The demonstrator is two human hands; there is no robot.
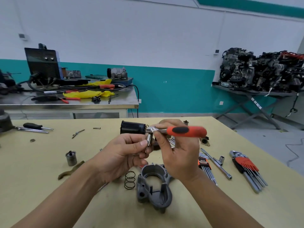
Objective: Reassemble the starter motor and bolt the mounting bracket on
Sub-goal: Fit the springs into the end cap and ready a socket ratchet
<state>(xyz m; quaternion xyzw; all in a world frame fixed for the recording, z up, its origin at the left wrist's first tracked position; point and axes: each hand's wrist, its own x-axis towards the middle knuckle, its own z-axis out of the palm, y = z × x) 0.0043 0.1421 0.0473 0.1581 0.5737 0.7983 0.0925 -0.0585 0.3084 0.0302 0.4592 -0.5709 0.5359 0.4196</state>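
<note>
Far left on the pale yellow workbench (36, 183) lies a black-handled screwdriver (37, 126), and nearer in a small grey metal cylinder (71, 158) stands upright beside a brown curved strip (70, 170). Here's the left hand (120, 153), raised over the bench, thumb and fingers curled in and pinching a chrome socket (149, 139) that hangs from the ratchet head. Below that wrist a black coil spring (130, 180) lies on the bench, just beside the grey cast-metal starter housing (153, 188), which rests open side up right in front of the person. Behind the hands, the black cylindrical motor body (132, 127) lies on its side, well apart from the housing. The right hand (179, 156) grips the orange-and-black-handled ratchet (186, 131) near its head, fingers wrapped round the neck, handle sticking out to the right. Further right lie a chrome T-bar wrench (216, 164) and a set of hex keys in an orange holder (246, 167).
</note>
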